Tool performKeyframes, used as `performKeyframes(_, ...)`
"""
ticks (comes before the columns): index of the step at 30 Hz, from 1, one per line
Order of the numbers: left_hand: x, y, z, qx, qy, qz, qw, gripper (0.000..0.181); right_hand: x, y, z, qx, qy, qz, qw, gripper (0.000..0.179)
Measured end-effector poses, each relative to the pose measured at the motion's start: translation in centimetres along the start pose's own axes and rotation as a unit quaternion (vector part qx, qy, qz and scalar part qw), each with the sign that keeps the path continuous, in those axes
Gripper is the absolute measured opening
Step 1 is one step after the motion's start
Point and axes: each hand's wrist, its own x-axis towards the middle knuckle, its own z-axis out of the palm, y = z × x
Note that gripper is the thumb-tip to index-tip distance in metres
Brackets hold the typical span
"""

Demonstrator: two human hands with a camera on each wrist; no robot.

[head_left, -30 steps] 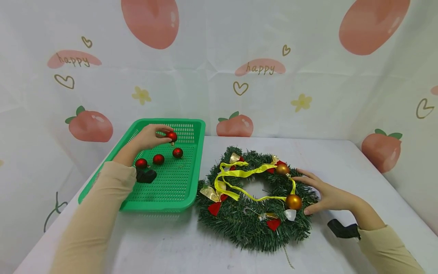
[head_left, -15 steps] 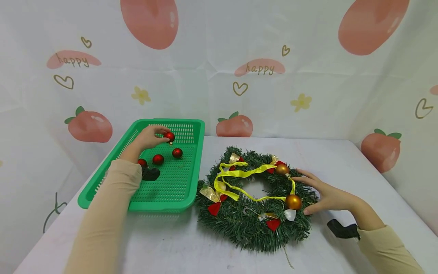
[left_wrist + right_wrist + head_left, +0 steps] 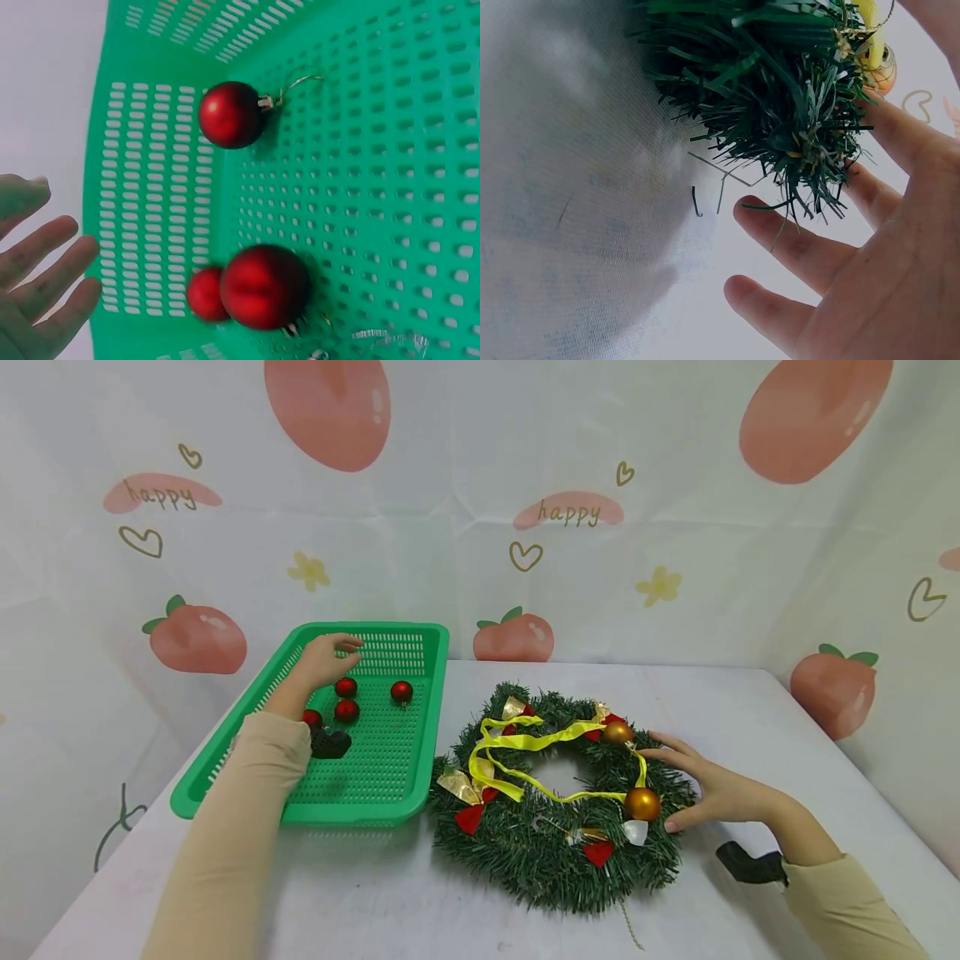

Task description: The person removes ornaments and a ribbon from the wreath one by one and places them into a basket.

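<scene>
My left hand [image 3: 322, 662] hovers over the far left part of the green plastic basket [image 3: 438, 718], fingers loosely extended and holding nothing. Below it, several shiny red ball ornaments [image 3: 401, 692] lie on the basket floor; one is partly covered by my wrist. In the left wrist view a red ball [image 3: 232, 115] with a cord loop lies near the slotted basket wall, apart from my fingers [image 3: 71, 259]. My right hand [image 3: 723, 789] rests with spread fingers at the right edge of the green Christmas wreath [image 3: 525, 852], beside its orange-gold balls [image 3: 642, 804].
Yellow ribbon [image 3: 525, 741] lies loosely across the wreath, which carries red and gold bows [image 3: 470, 818]. Both stand on a white table [image 3: 360, 902]. A patterned cloth [image 3: 442, 485] hangs behind. Black wrist mounts [image 3: 750, 863] sit on both wrists.
The red ball that my left hand held is out of its fingers and down in the basket. Another ball has shifted slightly right. My right hand and the wreath look unchanged.
</scene>
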Motion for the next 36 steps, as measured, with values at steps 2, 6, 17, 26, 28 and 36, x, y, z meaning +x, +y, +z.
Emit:
performKeyframes(2, -0.2, 0.6, 0.0, -0.005, -0.001, 0.008, 1.0, 0.041, 0.0, 0.0, 0.0, 0.0, 0.001, 0.001, 1.0, 0.084)
performKeyframes(6, -0.6, 2.4, 0.4, -0.019, -0.002, 0.042, 0.9989, 0.039, 0.0, 0.0, 0.0, -0.001, 0.002, 0.0, 1.0, 0.084)
performKeyframes(17, -3.7, 10.2, 2.5, -0.033, -0.051, 0.202, 0.9776, 0.032, 0.0, 0.0, 0.0, 0.001, 0.001, -0.001, 1.0, 0.084)
performKeyframes(26, -6.8, 15.2, 6.1, 0.005, -0.093, 0.335, 0.9375, 0.029, 0.1, 0.2, 0.1, 0.002, 0.001, -0.004, 1.0, 0.084)
performKeyframes(28, -7.3, 16.0, 7.0, 0.011, -0.106, 0.346, 0.9324, 0.028, 0.1, 0.2, 0.1, 0.001, 0.0, -0.004, 1.0, 0.083)
performKeyframes(36, -9.0, 18.5, 10.4, 0.018, -0.176, 0.375, 0.9102, 0.03, 0.1, -0.1, 0.0, -0.002, 0.001, -0.002, 1.0, 0.083)
